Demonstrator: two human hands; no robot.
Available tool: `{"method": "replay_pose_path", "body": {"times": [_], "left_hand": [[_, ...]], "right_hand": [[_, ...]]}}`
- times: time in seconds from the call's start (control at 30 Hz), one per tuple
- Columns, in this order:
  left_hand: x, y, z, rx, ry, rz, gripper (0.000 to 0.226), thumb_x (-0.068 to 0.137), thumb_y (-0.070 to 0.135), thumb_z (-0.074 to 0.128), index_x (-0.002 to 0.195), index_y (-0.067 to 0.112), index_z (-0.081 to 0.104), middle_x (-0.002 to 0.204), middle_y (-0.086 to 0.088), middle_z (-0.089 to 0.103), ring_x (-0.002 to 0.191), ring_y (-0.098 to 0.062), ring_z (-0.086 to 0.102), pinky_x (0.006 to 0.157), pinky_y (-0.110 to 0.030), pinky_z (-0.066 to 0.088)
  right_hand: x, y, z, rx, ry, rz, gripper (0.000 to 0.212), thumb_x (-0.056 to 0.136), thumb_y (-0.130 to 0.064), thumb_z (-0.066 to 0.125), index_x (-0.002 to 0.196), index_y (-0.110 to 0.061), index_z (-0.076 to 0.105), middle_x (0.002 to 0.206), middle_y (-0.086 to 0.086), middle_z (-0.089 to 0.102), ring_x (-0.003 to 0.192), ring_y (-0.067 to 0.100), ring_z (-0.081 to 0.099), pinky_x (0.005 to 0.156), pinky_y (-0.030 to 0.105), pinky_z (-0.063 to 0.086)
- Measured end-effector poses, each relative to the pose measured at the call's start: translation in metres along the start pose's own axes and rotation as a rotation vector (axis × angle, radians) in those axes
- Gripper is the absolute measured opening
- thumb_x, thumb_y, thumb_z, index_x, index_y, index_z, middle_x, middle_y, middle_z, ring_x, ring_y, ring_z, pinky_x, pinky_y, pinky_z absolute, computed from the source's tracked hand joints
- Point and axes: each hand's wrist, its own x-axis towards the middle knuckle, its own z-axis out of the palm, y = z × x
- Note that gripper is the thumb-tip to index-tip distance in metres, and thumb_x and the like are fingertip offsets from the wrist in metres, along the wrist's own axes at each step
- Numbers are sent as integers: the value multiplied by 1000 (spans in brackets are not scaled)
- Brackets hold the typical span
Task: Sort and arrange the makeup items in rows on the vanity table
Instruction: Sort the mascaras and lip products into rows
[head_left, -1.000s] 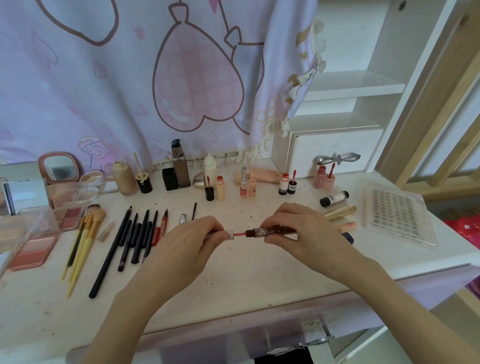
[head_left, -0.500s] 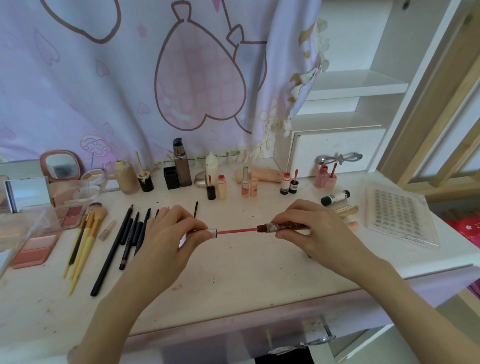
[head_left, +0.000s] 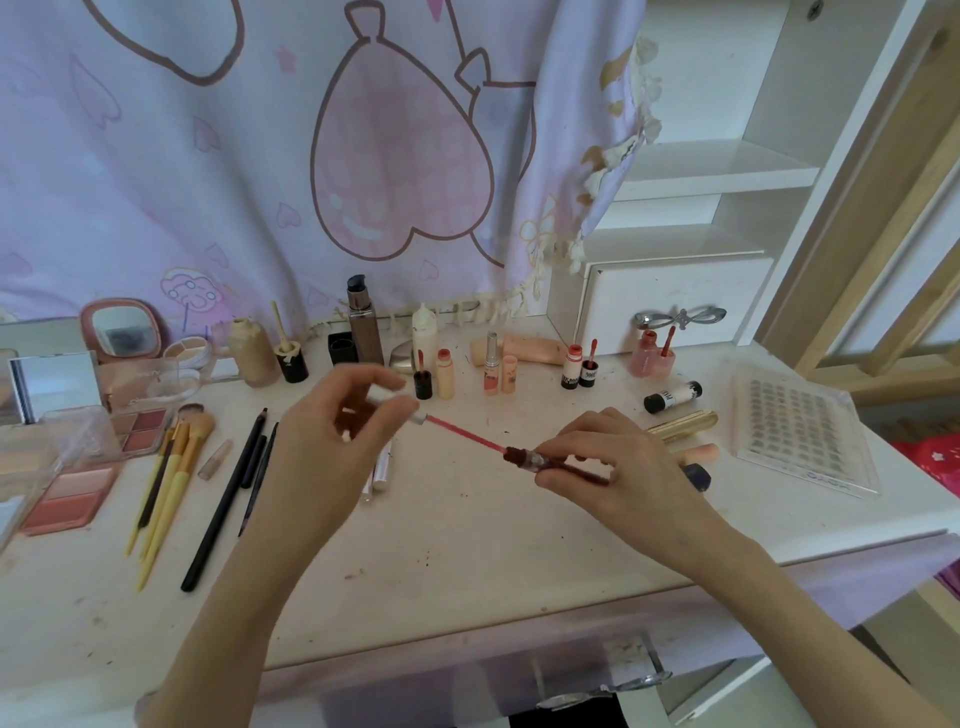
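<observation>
Over the middle of the white vanity table (head_left: 467, 545), my right hand (head_left: 618, 467) grips a dark red lip gloss tube (head_left: 545, 461). My left hand (head_left: 332, 441) pinches the tube's clear cap, and the cap's red wand (head_left: 465, 434) is drawn almost fully out, slanting up to the left. Black pencils (head_left: 228, 493) and yellow-handled brushes (head_left: 166, 488) lie in a row on the left. Small bottles and lip tints (head_left: 579, 366) stand in a row along the back.
Blush palettes (head_left: 78, 493) and a pink mirror (head_left: 124, 330) sit at far left. A clear lash tray (head_left: 802, 431), a gold tube (head_left: 685, 423) and a black-capped tube (head_left: 672, 397) lie at right. A white drawer unit (head_left: 670, 301) stands behind.
My left hand has pulled the cap and wand out of the tube, moving up and to the left. My right hand with the tube has shifted slightly right and lower.
</observation>
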Motion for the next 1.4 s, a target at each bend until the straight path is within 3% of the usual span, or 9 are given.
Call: {"method": "replay_pose_path", "body": {"times": [0.17,0.23,0.43,0.67,0.8,0.97,1.03,1.17,1.4], "left_hand": [[19,21,10,-260,20,-17,37,80,25,64,116,29,54,79,12,65,72,3,59,67,-8,45],[17,18,16,-191,-12,-67,50,75,37,64,123,26,51,82,13,64,74,5,57,69,-9,46],[-7,2,28,-67,-247,-124,27,62,53,57,86,45,64,81,19,59,67,8,47,63,-6,38],[-15,-2,28,33,-236,-102,18,69,39,71,83,36,59,74,22,57,67,12,45,60,-2,34],[-17,4,36,41,-308,-91,9,73,34,69,79,34,62,68,36,57,65,11,49,59,-3,35],[-17,4,40,94,-325,-33,12,80,27,66,79,37,59,65,19,61,66,8,50,61,-5,37],[-18,0,37,130,-340,-33,14,81,26,65,80,38,58,70,14,62,73,4,52,64,-6,38],[-15,-5,29,208,-407,-8,21,82,25,65,82,43,54,81,15,62,83,5,52,71,-4,38],[-17,-10,22,187,-368,7,14,94,19,46,98,33,47,78,11,50,65,8,47,62,-8,40]], "right_hand": [[2,-17,13,434,-23,172,10,79,-23,68,79,-33,68,70,-17,62,61,-1,54,62,12,43],[4,-22,16,614,0,240,12,81,-16,67,83,-28,72,67,-16,65,58,-1,54,57,13,43],[7,-27,20,823,-8,309,16,84,-9,64,91,-19,74,58,-10,62,51,2,49,49,15,41],[7,-23,20,1097,11,358,17,74,-12,65,87,-7,74,75,10,70,60,11,58,50,18,47],[9,-22,20,1055,-1,295,26,69,-18,67,90,-5,74,78,8,67,65,13,60,59,18,48],[9,-19,4,770,-19,220,17,71,-40,71,88,-35,73,69,-6,59,57,4,47,58,16,42],[16,-20,-13,742,38,204,7,73,-48,70,72,-41,70,68,1,51,56,9,41,51,15,38],[35,-17,-42,725,211,227,34,82,-49,61,76,-16,66,49,-9,32,45,7,27,42,15,27],[32,-2,-39,850,170,275,30,95,-20,50,75,1,56,49,1,28,46,14,18,44,24,16]]}}
